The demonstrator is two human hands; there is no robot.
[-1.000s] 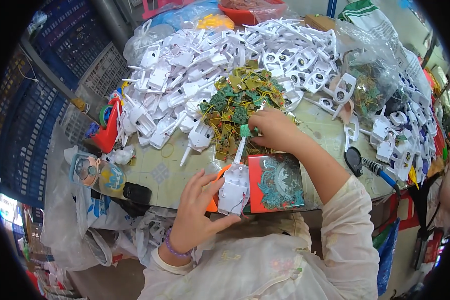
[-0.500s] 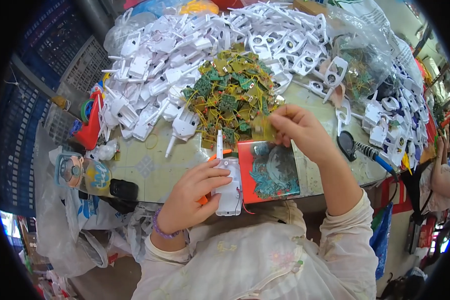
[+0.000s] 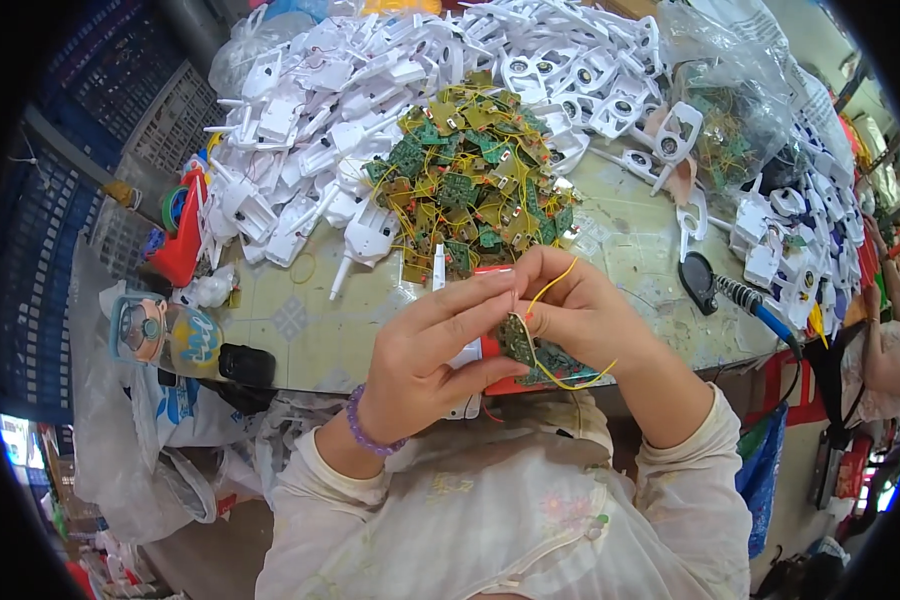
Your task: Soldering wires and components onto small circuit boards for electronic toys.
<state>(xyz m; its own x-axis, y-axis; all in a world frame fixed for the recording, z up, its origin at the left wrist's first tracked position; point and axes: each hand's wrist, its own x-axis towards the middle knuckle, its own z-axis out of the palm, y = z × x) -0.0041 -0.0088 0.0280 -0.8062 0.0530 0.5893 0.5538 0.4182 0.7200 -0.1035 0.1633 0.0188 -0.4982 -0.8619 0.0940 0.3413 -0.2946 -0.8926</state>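
A small green circuit board (image 3: 515,342) with yellow wires is up in front of me, between both hands. My right hand (image 3: 575,310) pinches it from the right, and one yellow wire (image 3: 580,385) trails off below that hand. From the left, my left hand (image 3: 435,345) closes on the board with fingers and thumb; its fingertips partly cover the board. Under my left hand lies a white plastic housing (image 3: 460,410), mostly hidden, its narrow tip (image 3: 439,265) poking out beyond the fingers. A red-edged pad with a dark picture (image 3: 560,372) lies beneath my hands.
Ahead rises a heap of circuit boards (image 3: 470,190), backed by a large pile of white housings (image 3: 320,130). A soldering iron (image 3: 760,310) rests at the right, near more white parts (image 3: 790,240). At the left stand a bottle (image 3: 185,340) and a red tape dispenser (image 3: 182,240).
My right hand has drawn back from the heap with a circuit board. My left hand has left the white housing and moved up and right to the board.
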